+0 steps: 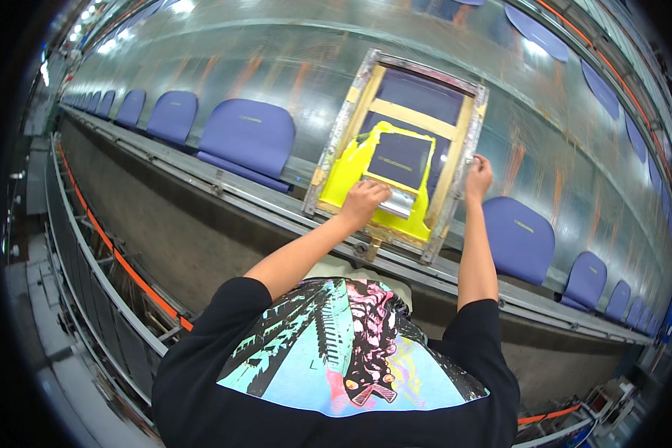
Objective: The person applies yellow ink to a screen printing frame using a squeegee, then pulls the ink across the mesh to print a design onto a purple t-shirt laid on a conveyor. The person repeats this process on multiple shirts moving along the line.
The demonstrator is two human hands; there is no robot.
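Note:
A screen printing frame [341,133] with taped, ink-stained edges lies on the long table in front of me. Bright yellow ink [341,178] is spread over its mesh, around a dark window with small lettering. My left hand [364,203] is closed on a metal squeegee [397,201], which rests on the mesh near the frame's near end. At the frame's right side, my right hand [479,179] has its fingers bent together by the edge; whether they grip the frame or something small is hidden.
Rounded blue-violet pieces, such as one on the left [246,134] and one on the right [518,237], lie in a row along the table [306,56]. A metal rail [254,203] runs along the near edge. Behind on the left stands another rail with an orange strip [145,287].

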